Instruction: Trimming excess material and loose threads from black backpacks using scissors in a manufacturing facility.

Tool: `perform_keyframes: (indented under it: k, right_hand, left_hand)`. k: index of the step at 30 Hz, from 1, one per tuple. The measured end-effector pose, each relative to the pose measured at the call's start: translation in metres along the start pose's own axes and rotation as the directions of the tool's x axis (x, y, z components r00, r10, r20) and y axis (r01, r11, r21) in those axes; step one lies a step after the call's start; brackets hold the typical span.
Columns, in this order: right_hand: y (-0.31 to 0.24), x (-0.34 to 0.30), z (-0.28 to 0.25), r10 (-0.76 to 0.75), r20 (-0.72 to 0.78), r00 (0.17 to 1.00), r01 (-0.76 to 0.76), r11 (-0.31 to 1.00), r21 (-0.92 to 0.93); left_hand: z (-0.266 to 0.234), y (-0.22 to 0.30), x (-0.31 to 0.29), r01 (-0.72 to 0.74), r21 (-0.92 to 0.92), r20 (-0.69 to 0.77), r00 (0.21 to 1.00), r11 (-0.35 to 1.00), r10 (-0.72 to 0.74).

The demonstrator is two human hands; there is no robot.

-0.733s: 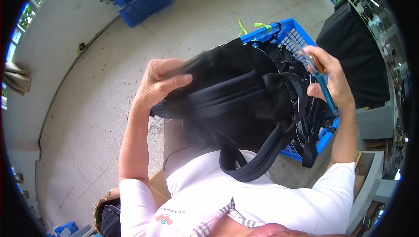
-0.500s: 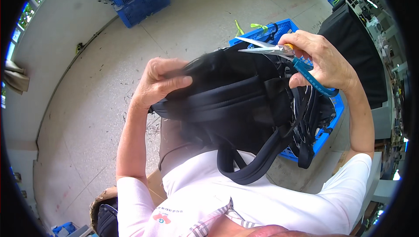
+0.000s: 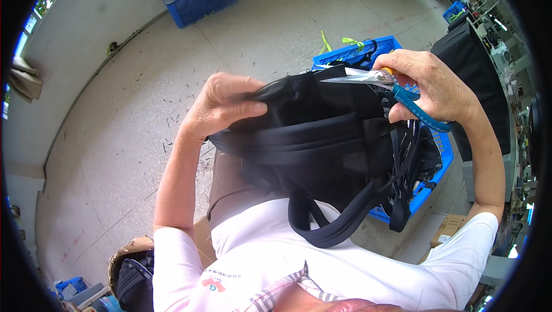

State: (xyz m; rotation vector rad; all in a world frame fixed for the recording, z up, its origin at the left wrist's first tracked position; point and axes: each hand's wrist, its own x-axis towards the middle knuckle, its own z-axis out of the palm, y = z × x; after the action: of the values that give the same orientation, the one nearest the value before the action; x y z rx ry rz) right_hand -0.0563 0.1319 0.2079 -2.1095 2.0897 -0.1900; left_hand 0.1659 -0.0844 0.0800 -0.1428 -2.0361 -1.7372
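The person's left hand (image 3: 230,105) pinches the left end of a black fabric backpack with padded straps (image 3: 305,145), thumb and fingers closed on the cloth, the backpack spread over the lap before a white short-sleeved shirt (image 3: 264,226). The right hand (image 3: 431,85) is curled around steel scissors with teal-covered handles (image 3: 382,77), their blades slightly parted at the backpack's upper edge, though whether they touch fabric cannot be told. Beyond the backpack's right side stands a blue plastic lattice crate (image 3: 336,56) holding black straps (image 3: 411,157).
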Motion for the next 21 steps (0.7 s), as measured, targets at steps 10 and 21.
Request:
perform_keyframes:
  k: [10,21]
  right_hand:
    - [-0.01,0.009,-0.005,-0.01,0.013,1.0,0.01,1.0,-0.019]
    - [-0.015,-0.002,-0.01,-0.168,-0.01,0.986,0.157,0.941,-0.298]
  left_hand:
    - [0.0,-0.004,-0.002,-0.056,-0.056,-0.021,0.998,0.997,0.055]
    - [0.005,0.0,-0.004,0.022,0.085,0.018,1.0,0.996,-0.023]
